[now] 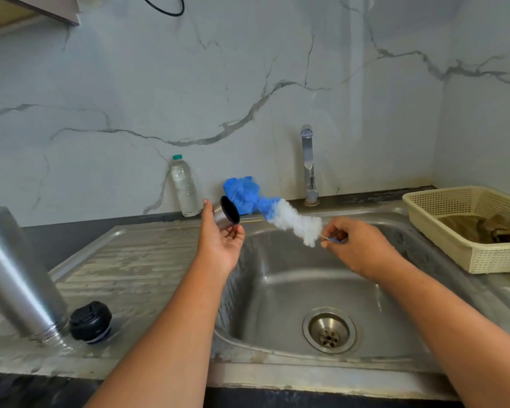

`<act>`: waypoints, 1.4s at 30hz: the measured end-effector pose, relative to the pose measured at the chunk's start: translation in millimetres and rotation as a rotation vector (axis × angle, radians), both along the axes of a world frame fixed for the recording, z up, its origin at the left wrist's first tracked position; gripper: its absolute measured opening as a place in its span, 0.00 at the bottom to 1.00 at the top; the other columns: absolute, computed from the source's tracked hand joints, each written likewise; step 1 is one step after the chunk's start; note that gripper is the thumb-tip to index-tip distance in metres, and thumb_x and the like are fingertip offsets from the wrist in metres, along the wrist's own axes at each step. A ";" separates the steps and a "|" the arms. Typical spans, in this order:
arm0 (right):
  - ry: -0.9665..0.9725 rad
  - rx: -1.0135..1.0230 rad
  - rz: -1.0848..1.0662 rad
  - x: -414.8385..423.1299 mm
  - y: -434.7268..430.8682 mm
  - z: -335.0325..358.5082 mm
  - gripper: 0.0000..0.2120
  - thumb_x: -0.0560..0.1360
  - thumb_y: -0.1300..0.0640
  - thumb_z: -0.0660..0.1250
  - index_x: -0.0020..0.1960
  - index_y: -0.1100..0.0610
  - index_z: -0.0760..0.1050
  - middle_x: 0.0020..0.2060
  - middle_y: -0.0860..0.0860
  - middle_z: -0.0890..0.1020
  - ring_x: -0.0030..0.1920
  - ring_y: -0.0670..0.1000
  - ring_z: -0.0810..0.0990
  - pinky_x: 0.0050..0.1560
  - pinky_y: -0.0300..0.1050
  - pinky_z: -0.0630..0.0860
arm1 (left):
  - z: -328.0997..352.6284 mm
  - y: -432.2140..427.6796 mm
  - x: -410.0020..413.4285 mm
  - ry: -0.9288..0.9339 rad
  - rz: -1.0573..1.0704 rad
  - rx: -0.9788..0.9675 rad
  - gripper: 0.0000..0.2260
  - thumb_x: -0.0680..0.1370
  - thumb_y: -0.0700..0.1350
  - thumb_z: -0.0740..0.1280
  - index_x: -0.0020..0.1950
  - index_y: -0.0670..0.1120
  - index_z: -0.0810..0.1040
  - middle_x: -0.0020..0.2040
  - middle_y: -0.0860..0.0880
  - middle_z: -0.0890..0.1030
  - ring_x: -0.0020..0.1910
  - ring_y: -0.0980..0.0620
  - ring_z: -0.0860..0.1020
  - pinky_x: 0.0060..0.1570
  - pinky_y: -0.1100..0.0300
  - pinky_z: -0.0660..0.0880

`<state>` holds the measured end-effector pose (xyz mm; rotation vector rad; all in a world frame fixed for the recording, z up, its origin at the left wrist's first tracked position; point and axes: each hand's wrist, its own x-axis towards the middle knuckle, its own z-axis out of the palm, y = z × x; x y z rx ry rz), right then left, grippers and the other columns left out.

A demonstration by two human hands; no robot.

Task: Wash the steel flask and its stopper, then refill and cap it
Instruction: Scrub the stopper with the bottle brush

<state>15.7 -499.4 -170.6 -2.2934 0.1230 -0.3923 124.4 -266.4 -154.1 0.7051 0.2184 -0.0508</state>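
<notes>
Left hand (pixel 221 245) grips the steel cup (pixel 222 215), mouth facing right. Right hand (pixel 357 245) pinches the brush (pixel 295 223) handle, bristles slanting up-left, tip beside that mouth.

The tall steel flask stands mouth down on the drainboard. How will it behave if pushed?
The tall steel flask likely tips easily: it rests on its narrow threaded mouth. Inverted, probably empty and light. The steel drainboard looks wet there, so it may slide.

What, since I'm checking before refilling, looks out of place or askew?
The tall steel flask stands mouth-down on the worn steel drainboard and looks tilted leftward, though the wide lens may exaggerate that. Nothing else stands out.
</notes>
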 end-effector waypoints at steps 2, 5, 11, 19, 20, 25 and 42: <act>0.015 -0.027 0.010 -0.8 0.0 -0.1 0.06 0.78 0.54 0.73 0.45 0.45 0.78 0.45 0.46 0.81 0.46 0.45 0.79 0.48 0.43 0.77 | -0.3 2.9 2.0 0.002 0.001 -0.001 0.31 0.74 0.64 0.75 0.63 0.40 0.77 0.51 0.43 0.76 0.44 0.51 0.75 0.38 0.61 0.78; 0.040 -0.082 0.004 -0.1 0.2 -1.5 0.06 0.77 0.54 0.73 0.44 0.44 0.79 0.44 0.46 0.82 0.45 0.46 0.79 0.47 0.44 0.78 | -0.7 3.9 2.2 -0.013 -0.008 0.011 0.32 0.74 0.65 0.74 0.66 0.42 0.75 0.56 0.41 0.79 0.48 0.49 0.79 0.41 0.60 0.79; 0.011 -0.121 0.015 -1.2 1.2 -2.0 0.05 0.79 0.53 0.71 0.45 0.45 0.80 0.44 0.44 0.82 0.46 0.44 0.79 0.46 0.41 0.76 | -4.1 1.0 5.5 -0.048 -0.035 0.122 0.33 0.74 0.64 0.75 0.69 0.43 0.75 0.57 0.40 0.83 0.53 0.46 0.84 0.49 0.56 0.81; -0.018 -0.130 0.064 -4.1 0.2 1.0 0.04 0.80 0.52 0.69 0.47 0.45 0.81 0.43 0.42 0.82 0.45 0.43 0.80 0.49 0.43 0.79 | -7.5 -1.3 7.3 -0.156 -0.077 0.235 0.22 0.76 0.59 0.75 0.63 0.48 0.77 0.58 0.40 0.84 0.54 0.46 0.84 0.51 0.54 0.80; -0.012 -0.134 0.083 -5.0 1.2 1.7 0.04 0.81 0.51 0.69 0.48 0.45 0.81 0.42 0.42 0.83 0.44 0.43 0.80 0.48 0.42 0.79 | -8.2 -2.2 7.8 -0.170 -0.087 0.264 0.21 0.76 0.57 0.75 0.62 0.46 0.78 0.58 0.40 0.85 0.54 0.46 0.85 0.52 0.53 0.82; 0.047 -0.069 0.151 -6.9 4.2 7.8 0.08 0.82 0.49 0.66 0.45 0.46 0.81 0.38 0.44 0.84 0.36 0.43 0.79 0.42 0.40 0.76 | -8.2 -3.3 9.5 -0.173 -0.133 0.205 0.17 0.75 0.56 0.76 0.48 0.44 0.77 0.59 0.40 0.85 0.56 0.42 0.86 0.65 0.44 0.79; 0.093 -0.029 0.120 -4.1 8.7 -1.1 0.10 0.74 0.53 0.77 0.51 0.48 0.78 0.47 0.45 0.80 0.46 0.44 0.81 0.46 0.38 0.78 | -0.3 -5.0 3.5 -0.230 -0.075 0.050 0.12 0.78 0.48 0.76 0.51 0.43 0.76 0.64 0.34 0.82 0.60 0.40 0.84 0.63 0.42 0.80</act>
